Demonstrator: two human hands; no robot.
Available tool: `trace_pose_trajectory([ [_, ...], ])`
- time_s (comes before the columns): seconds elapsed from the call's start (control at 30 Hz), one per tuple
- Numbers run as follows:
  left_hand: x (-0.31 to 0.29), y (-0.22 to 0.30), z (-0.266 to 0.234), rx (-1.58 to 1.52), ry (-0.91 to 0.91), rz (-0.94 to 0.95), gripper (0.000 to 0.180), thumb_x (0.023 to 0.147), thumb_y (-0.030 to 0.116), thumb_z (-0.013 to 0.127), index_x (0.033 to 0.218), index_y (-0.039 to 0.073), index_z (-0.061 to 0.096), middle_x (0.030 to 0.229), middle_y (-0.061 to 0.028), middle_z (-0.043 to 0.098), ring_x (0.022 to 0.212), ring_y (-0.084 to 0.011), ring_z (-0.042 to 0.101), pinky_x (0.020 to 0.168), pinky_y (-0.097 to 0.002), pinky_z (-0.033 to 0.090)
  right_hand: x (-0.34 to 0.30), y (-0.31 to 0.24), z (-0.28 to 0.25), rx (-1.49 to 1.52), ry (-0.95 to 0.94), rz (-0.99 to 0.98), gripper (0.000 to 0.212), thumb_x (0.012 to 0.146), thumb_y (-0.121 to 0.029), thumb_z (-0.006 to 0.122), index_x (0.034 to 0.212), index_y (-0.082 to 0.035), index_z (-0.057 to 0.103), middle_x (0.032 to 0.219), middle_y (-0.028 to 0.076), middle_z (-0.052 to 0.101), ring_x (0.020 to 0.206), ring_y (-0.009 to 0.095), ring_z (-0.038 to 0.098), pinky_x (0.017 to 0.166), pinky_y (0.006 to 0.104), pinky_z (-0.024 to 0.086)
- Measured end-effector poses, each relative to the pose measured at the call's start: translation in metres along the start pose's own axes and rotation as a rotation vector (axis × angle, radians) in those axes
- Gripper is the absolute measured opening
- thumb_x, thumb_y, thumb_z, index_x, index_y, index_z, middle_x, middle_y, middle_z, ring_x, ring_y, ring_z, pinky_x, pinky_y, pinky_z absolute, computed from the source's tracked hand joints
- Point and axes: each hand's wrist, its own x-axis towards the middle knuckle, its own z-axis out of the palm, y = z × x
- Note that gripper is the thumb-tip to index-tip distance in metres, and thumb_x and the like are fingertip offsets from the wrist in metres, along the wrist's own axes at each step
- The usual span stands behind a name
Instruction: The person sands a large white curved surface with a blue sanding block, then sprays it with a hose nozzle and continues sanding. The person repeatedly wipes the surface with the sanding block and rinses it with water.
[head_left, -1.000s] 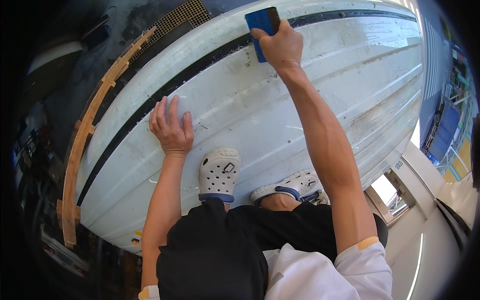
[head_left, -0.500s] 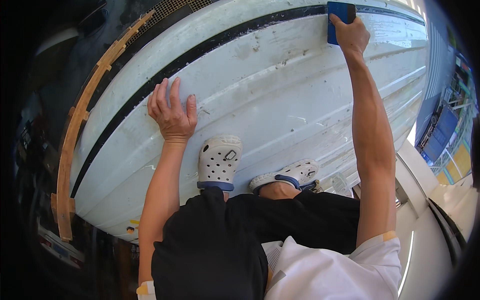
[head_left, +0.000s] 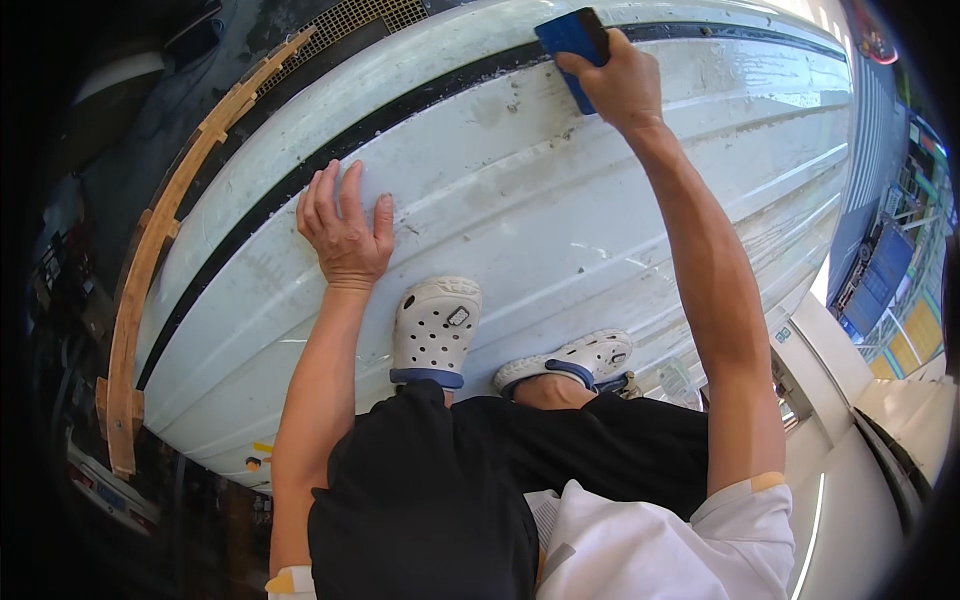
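I am on a large white curved, ribbed surface (head_left: pixel 540 220) with a black strip (head_left: pixel 440 92) running along its far side. Between my right thumb and fingers is a flat blue rectangular pad (head_left: pixel 565 36) with a dark edge, much like a squeegee. My right hand (head_left: pixel 622 85) keeps it tilted over the black strip. Whether its edge presses on the strip cannot be made out. Farther left, my left hand (head_left: pixel 345 228) rests palm down on the white surface, fingers spread and their tips near the strip. Specks of dirt and wet marks dot the surface.
My white clogs (head_left: pixel 437 325) stand on the same surface. Beyond its left edge runs a narrow wooden rail (head_left: pixel 160 225), with a yellowish grating (head_left: pixel 340 40) at the far end. A clear container (head_left: pixel 677 380) sits by my right knee. At right is a blue corrugated panel (head_left: pixel 872 150).
My right hand has slid the blue pad leftward along the black strip, and the pad has turned to a slant. My left hand stays in place.
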Motion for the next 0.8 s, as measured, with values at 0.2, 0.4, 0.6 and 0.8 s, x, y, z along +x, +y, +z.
trace_pose_trajectory([
  [0.2,-0.007,-0.008,-0.002,-0.035,-0.005,0.0,0.052,0.099,0.038,0.067,0.144,0.012,0.06,0.153,-0.0121,0.05,0.144,-0.0322,0.04,0.123,-0.0506,0.025,0.048,0.059,-0.037,-0.186,0.046,-0.275,0.04,0.095,-0.042,0.078,0.111,-0.005,0.073,0.095,0.021,0.079,0.086,0.04,0.077,0.078,0.0453,0.061],
  [0.4,0.0,-0.004,-0.002,0.004,0.003,0.015,0.053,0.099,0.037,0.067,0.143,0.01,0.059,0.153,-0.0126,0.05,0.144,-0.0328,0.041,0.122,-0.0504,0.026,0.026,-0.014,-0.022,-0.219,-0.232,-0.497,0.039,0.091,-0.038,0.083,0.114,-0.009,0.071,0.102,0.02,0.078,0.092,0.04,0.076,0.084,0.0453,0.059],
  [0.6,0.003,-0.006,0.001,-0.003,0.017,0.035,0.053,0.099,0.037,0.067,0.143,0.009,0.058,0.152,-0.0132,0.05,0.144,-0.0333,0.04,0.123,-0.0504,0.025,0.052,0.041,-0.028,0.001,-0.189,-0.492,0.025,0.097,-0.029,0.075,0.112,-0.009,0.073,0.105,0.017,0.078,0.094,0.033,0.075,0.087,0.0421,0.059],
  [0.8,0.004,0.001,0.002,0.033,0.008,0.031,0.054,0.099,0.037,0.067,0.144,0.009,0.057,0.152,-0.0134,0.05,0.144,-0.033,0.04,0.122,-0.05,0.025,-0.001,-0.031,-0.008,-0.124,-0.243,-0.489,0.03,0.091,-0.033,0.081,0.106,-0.01,0.07,0.096,0.018,0.077,0.089,0.04,0.074,0.083,0.0475,0.059],
])
